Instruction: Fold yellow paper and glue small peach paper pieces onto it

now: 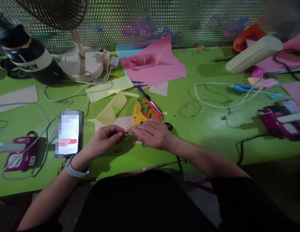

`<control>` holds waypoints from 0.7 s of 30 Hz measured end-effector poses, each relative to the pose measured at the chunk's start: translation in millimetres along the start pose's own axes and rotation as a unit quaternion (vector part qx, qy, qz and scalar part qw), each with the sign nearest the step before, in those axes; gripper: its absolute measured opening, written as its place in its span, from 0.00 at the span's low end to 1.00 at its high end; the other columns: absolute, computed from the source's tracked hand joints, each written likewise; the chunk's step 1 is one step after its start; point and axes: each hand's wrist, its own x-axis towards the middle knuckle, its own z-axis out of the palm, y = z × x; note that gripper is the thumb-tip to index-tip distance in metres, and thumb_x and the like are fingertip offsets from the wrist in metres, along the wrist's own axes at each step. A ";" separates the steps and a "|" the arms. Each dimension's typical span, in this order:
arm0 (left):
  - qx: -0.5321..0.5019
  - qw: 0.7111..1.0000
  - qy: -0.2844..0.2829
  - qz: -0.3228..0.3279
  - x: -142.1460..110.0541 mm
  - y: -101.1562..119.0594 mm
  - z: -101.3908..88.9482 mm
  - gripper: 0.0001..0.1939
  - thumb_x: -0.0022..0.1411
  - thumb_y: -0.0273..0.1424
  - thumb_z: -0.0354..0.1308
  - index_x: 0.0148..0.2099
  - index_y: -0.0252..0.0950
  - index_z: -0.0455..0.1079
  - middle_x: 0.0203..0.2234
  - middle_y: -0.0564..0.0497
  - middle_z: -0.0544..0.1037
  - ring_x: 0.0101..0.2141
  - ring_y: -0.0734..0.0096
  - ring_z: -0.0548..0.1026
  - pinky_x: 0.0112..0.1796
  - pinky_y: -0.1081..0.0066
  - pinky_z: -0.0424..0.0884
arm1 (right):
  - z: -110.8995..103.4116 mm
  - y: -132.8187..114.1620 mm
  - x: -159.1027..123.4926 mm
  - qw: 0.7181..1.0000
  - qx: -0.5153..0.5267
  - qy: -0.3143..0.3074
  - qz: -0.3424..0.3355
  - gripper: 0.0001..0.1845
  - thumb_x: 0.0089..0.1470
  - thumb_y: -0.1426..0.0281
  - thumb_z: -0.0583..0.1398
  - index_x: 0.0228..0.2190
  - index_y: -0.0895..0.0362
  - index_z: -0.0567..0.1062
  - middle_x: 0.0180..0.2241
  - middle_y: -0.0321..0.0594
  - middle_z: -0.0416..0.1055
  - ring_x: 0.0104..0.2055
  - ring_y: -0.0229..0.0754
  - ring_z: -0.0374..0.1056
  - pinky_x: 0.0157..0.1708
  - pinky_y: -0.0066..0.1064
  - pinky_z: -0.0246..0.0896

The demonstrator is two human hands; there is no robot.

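Note:
My left hand (106, 138) has thumb and fingers pinched together; a tiny reddish bit shows at their tips, too small to name. Opposite it, my right hand (155, 134) lies with its fingers closed and bent down, their tips almost meeting the left ones. Whatever they hold is hidden. Just beyond the right fingers lies a yellow glue gun (138, 115), with an orange-handled utility knife (153, 108) beside it. Folded pale yellow paper (110, 111) and a pale pink paper piece (123, 122) lie just past my fingertips.
A phone (69, 133) lies left of my left hand. Purple power blocks (21, 153) and white cables are at both sides. Pink paper (155, 71) lies at the back by a perforated panel (188, 22). A fan (81, 62), dark bottle (31, 54) and paper roll (254, 54) stand or lie around.

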 end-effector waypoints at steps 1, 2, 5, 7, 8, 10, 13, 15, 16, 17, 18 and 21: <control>-0.007 1.000 -0.001 -0.007 -0.3 0.9 0.5 0.11 0.60 0.36 0.60 0.39 0.33 0.72 0.28 0.52 0.75 0.27 0.76 0.70 0.32 0.73 0.68 | 0.0 0.2 0.0 1.000 -0.006 0.000 -0.003 0.07 0.57 0.74 0.61 0.40 0.60 0.74 0.33 0.40 0.77 0.31 0.38 0.69 0.31 0.34 0.60; -0.012 1.000 -0.002 -0.015 -0.6 1.8 1.1 0.11 0.60 0.37 0.61 0.39 0.33 0.72 0.28 0.52 0.75 0.27 0.76 0.70 0.32 0.73 0.69 | 0.0 0.4 0.2 1.000 -0.009 0.000 -0.007 0.08 0.58 0.75 0.61 0.41 0.60 0.74 0.34 0.40 0.78 0.32 0.38 0.69 0.31 0.34 0.61; -0.022 0.999 -0.004 -0.034 -1.4 4.3 2.9 0.12 0.59 0.38 0.61 0.38 0.33 0.72 0.27 0.53 0.74 0.26 0.76 0.69 0.32 0.72 0.68 | -0.5 0.7 1.2 1.000 -0.001 0.006 -0.018 0.09 0.58 0.75 0.61 0.43 0.61 0.73 0.35 0.42 0.78 0.33 0.39 0.70 0.32 0.34 0.62; -0.029 0.998 -0.012 -0.046 -1.8 5.6 4.0 0.13 0.59 0.38 0.61 0.37 0.33 0.71 0.27 0.53 0.74 0.26 0.76 0.69 0.32 0.72 0.68 | -0.7 0.5 1.5 1.000 0.012 0.011 -0.018 0.11 0.58 0.75 0.61 0.44 0.62 0.73 0.36 0.43 0.78 0.34 0.40 0.70 0.33 0.34 0.63; -0.033 0.998 -0.018 -0.052 -1.9 6.2 4.4 0.13 0.59 0.39 0.61 0.37 0.33 0.71 0.27 0.53 0.74 0.27 0.76 0.69 0.32 0.72 0.68 | -0.7 0.4 1.5 1.000 0.019 0.011 -0.017 0.12 0.58 0.75 0.61 0.45 0.62 0.73 0.36 0.44 0.78 0.35 0.41 0.70 0.33 0.35 0.64; -0.046 0.996 -0.032 -0.066 -2.3 7.0 5.2 0.13 0.59 0.39 0.61 0.37 0.33 0.71 0.28 0.52 0.74 0.27 0.76 0.69 0.32 0.72 0.68 | -0.2 -0.1 1.4 0.999 0.032 0.010 -0.019 0.12 0.59 0.74 0.60 0.46 0.61 0.73 0.37 0.44 0.78 0.36 0.41 0.70 0.34 0.35 0.65; -0.071 0.993 -0.050 -0.082 -3.2 7.3 5.9 0.13 0.59 0.38 0.62 0.37 0.32 0.71 0.29 0.52 0.74 0.27 0.76 0.69 0.31 0.73 0.68 | 0.9 -1.1 1.6 0.998 0.051 0.013 -0.030 0.12 0.58 0.73 0.61 0.44 0.63 0.74 0.37 0.45 0.78 0.37 0.42 0.71 0.36 0.36 0.66; -0.086 0.991 -0.055 -0.086 -3.9 6.9 6.0 0.13 0.59 0.38 0.62 0.37 0.32 0.71 0.29 0.51 0.75 0.27 0.77 0.69 0.31 0.73 0.68 | 1.5 -1.7 1.9 0.998 0.061 0.014 -0.032 0.11 0.58 0.74 0.61 0.44 0.62 0.74 0.37 0.45 0.78 0.37 0.41 0.71 0.37 0.36 0.67; -0.091 0.991 -0.056 -0.086 -4.2 6.5 6.0 0.13 0.59 0.38 0.62 0.37 0.32 0.71 0.29 0.52 0.74 0.27 0.77 0.69 0.31 0.73 0.67 | 1.6 -2.1 2.0 0.997 0.064 0.015 -0.030 0.11 0.58 0.75 0.61 0.44 0.62 0.74 0.37 0.45 0.78 0.38 0.41 0.71 0.37 0.36 0.67; -0.094 0.990 -0.058 -0.087 -4.5 6.0 6.0 0.13 0.60 0.38 0.62 0.37 0.32 0.71 0.29 0.52 0.74 0.27 0.77 0.69 0.31 0.74 0.67 | 1.6 -2.4 1.9 0.997 0.068 0.016 -0.028 0.11 0.58 0.75 0.61 0.44 0.61 0.74 0.37 0.44 0.78 0.38 0.41 0.71 0.38 0.36 0.67; -0.097 0.990 -0.060 -0.088 -4.8 5.4 6.1 0.13 0.60 0.38 0.62 0.37 0.31 0.71 0.29 0.52 0.74 0.27 0.77 0.70 0.31 0.74 0.67 | 1.4 -2.8 1.7 0.997 0.070 0.015 -0.027 0.10 0.58 0.76 0.60 0.43 0.60 0.74 0.36 0.43 0.78 0.38 0.41 0.71 0.38 0.36 0.67; -0.108 0.988 -0.064 -0.095 -5.2 3.5 6.6 0.12 0.60 0.37 0.62 0.37 0.31 0.72 0.29 0.52 0.74 0.27 0.78 0.70 0.31 0.74 0.66 | 0.7 -4.4 0.3 0.997 0.072 0.008 -0.033 0.09 0.58 0.77 0.60 0.41 0.61 0.75 0.35 0.43 0.78 0.37 0.40 0.71 0.38 0.36 0.68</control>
